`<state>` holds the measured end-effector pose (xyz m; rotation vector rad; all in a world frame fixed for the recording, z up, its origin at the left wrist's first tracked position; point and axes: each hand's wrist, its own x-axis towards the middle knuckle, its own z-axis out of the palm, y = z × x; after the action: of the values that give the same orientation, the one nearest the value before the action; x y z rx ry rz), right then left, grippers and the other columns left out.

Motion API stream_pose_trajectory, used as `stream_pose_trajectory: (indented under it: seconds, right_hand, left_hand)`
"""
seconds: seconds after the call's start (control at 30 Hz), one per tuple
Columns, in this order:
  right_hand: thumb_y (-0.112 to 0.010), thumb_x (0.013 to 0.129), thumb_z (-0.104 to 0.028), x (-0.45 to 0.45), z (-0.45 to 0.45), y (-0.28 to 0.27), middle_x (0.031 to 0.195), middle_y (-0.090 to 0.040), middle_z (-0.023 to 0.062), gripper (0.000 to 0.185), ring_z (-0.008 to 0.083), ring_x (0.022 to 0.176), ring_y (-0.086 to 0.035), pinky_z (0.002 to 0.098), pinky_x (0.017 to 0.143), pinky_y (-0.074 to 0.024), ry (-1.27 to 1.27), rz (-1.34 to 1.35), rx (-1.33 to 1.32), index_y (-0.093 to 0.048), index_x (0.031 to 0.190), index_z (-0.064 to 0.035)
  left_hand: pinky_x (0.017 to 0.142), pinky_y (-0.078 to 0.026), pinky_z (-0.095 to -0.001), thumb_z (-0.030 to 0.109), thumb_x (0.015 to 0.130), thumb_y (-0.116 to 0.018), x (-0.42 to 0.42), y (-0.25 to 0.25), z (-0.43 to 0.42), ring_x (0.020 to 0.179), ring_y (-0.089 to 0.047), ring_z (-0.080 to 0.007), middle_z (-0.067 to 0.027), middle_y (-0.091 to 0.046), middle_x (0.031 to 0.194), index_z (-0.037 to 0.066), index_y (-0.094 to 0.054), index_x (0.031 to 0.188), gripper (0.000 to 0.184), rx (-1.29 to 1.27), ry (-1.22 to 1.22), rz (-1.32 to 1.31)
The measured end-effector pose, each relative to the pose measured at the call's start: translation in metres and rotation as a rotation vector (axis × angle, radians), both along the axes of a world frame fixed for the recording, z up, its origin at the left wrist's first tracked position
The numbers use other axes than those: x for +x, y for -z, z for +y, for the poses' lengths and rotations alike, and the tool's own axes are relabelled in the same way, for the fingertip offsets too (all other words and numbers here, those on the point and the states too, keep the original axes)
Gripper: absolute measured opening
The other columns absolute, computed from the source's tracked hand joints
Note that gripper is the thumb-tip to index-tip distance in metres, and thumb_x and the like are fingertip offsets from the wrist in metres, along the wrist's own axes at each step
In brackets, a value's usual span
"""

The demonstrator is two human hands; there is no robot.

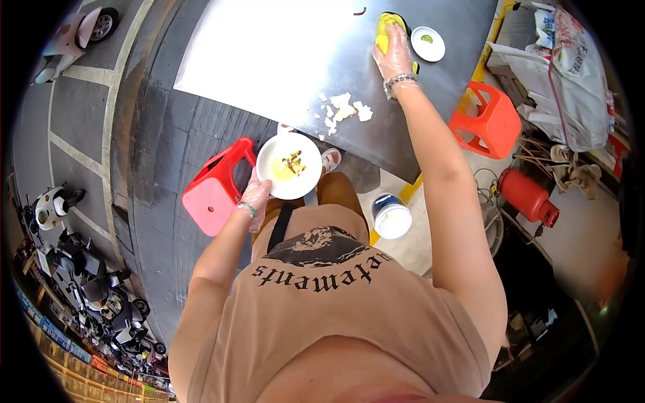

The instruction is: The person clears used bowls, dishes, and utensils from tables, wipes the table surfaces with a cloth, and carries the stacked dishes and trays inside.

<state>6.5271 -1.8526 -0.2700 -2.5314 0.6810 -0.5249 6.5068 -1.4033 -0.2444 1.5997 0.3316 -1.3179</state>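
My left hand (255,195), in a clear plastic glove, grips the rim of a white plate (270,151) beside the table's near edge. Yellowish liquid and chopped brown and green food bits lie in the plate. On the metal table (269,60), my gloved right hand (395,57) is closed over a yellow cloth (384,30) with dark edging. Just right of that hand sits a small white dish (437,50) with something green in it. Whitish crumpled scraps (346,109) are scattered near the table's front edge, and a small dark curved scrap (360,11) lies farther back.
One red stool (211,201) stands by my left arm, another (494,121) right of the table. A white-lidded tub (392,220) is on the floor near my legs. Farther right are a red gas cylinder (527,195) and white bags (571,87). Scooters (54,208) are parked at left.
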Motion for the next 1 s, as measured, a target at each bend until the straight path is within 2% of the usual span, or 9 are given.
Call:
stream_pose_trajectory:
  seconds: [0.13, 0.33, 0.47, 0.6, 0.7, 0.77, 0.87, 0.93, 1.0]
  right_hand:
    - [-0.063, 0.073, -0.017, 0.054, -0.022, -0.001, 0.135, -0.037, 0.0194, 0.065, 0.0361, 0.123, -0.038, 0.0383, 0.102, -0.0348, 0.040, 0.037, -0.036, -0.036, 0.131, -0.0062]
    - [-0.062, 0.070, -0.002, 0.001, 0.035, -0.009, 0.123, -0.051, 0.0135, 0.051, 0.0304, 0.119, -0.044, 0.0353, 0.101, -0.0362, -0.541, 0.139, 0.032, -0.053, 0.119, -0.0079]
    - [-0.064, 0.067, -0.002, -0.044, 0.102, -0.006, 0.108, -0.059, 0.0114, 0.039, 0.0294, 0.108, -0.052, 0.0372, 0.096, -0.0411, -0.732, 0.045, 0.166, -0.061, 0.106, -0.0060]
    - [-0.063, 0.068, -0.001, -0.072, 0.141, -0.020, 0.105, -0.060, 0.0108, 0.039, 0.0292, 0.102, -0.056, 0.0372, 0.090, -0.0451, -0.894, -0.022, 0.110, -0.060, 0.107, -0.0056]
    - [-0.063, 0.068, -0.001, -0.067, 0.132, -0.046, 0.108, -0.059, 0.0101, 0.045, 0.0281, 0.104, -0.054, 0.0365, 0.089, -0.0459, -0.837, 0.008, 0.184, -0.058, 0.112, -0.0097]
    - [-0.059, 0.067, 0.002, -0.054, 0.108, -0.059, 0.117, -0.055, 0.0107, 0.052, 0.0297, 0.107, -0.051, 0.0367, 0.091, -0.0444, -0.609, 0.003, 0.116, -0.056, 0.117, -0.0131]
    - [-0.064, 0.070, -0.009, -0.029, 0.078, -0.048, 0.123, -0.050, 0.0103, 0.050, 0.0311, 0.113, -0.045, 0.0384, 0.095, -0.0407, -0.367, 0.027, -0.041, -0.056, 0.119, -0.0151]
    - [-0.065, 0.071, -0.018, -0.019, 0.083, -0.036, 0.126, -0.047, 0.0103, 0.051, 0.0321, 0.118, -0.041, 0.0393, 0.097, -0.0382, -0.089, 0.372, -0.056, -0.054, 0.121, -0.0167]
    - [-0.065, 0.072, -0.021, -0.001, 0.098, -0.036, 0.121, -0.050, 0.0105, 0.049, 0.0320, 0.112, -0.045, 0.0397, 0.093, -0.0409, -0.074, 0.390, -0.105, -0.055, 0.120, -0.0188]
  left_hand:
    - [0.080, -0.052, -0.0350, 0.000, 0.078, -0.040, -0.005, 0.006, -0.028, 0.106, -0.054, -0.0219, -0.0120, -0.049, 0.119, 0.011, -0.030, 0.132, 0.056, 0.016, -0.094, 0.047]
    - [0.077, -0.051, -0.0321, 0.003, 0.079, -0.041, 0.009, 0.003, -0.047, 0.107, -0.053, -0.0198, -0.0113, -0.048, 0.120, 0.010, -0.030, 0.133, 0.055, -0.097, -0.008, 0.007]
    - [0.076, -0.051, -0.0312, 0.004, 0.080, -0.041, 0.007, 0.004, -0.050, 0.107, -0.053, -0.0191, -0.0105, -0.049, 0.120, 0.011, -0.030, 0.134, 0.055, -0.116, -0.038, 0.034]
    - [0.073, -0.052, -0.0303, 0.006, 0.081, -0.042, -0.001, 0.005, -0.050, 0.102, -0.056, -0.0197, -0.0118, -0.050, 0.119, 0.009, -0.027, 0.135, 0.056, -0.145, -0.044, 0.007]
    - [0.072, -0.052, -0.0299, 0.006, 0.081, -0.042, -0.009, 0.007, -0.052, 0.101, -0.057, -0.0201, -0.0120, -0.050, 0.119, 0.009, -0.026, 0.135, 0.057, -0.119, -0.055, 0.001]
    - [0.072, -0.052, -0.0302, 0.006, 0.080, -0.042, -0.010, 0.007, -0.051, 0.100, -0.058, -0.0204, -0.0121, -0.050, 0.119, 0.009, -0.026, 0.135, 0.057, -0.136, -0.059, -0.001]
    - [0.073, -0.053, -0.0308, 0.005, 0.080, -0.041, -0.016, -0.001, -0.052, 0.100, -0.058, -0.0209, -0.0125, -0.050, 0.119, 0.009, -0.025, 0.136, 0.058, -0.127, -0.073, -0.005]
    - [0.073, -0.053, -0.0310, 0.005, 0.080, -0.042, -0.016, -0.003, -0.054, 0.100, -0.058, -0.0212, -0.0129, -0.050, 0.119, 0.010, -0.024, 0.137, 0.059, -0.104, -0.073, -0.010]
    - [0.072, -0.053, -0.0314, 0.004, 0.080, -0.041, -0.013, 0.003, -0.055, 0.100, -0.058, -0.0215, -0.0131, -0.049, 0.120, 0.011, -0.022, 0.138, 0.062, -0.082, -0.079, 0.012]
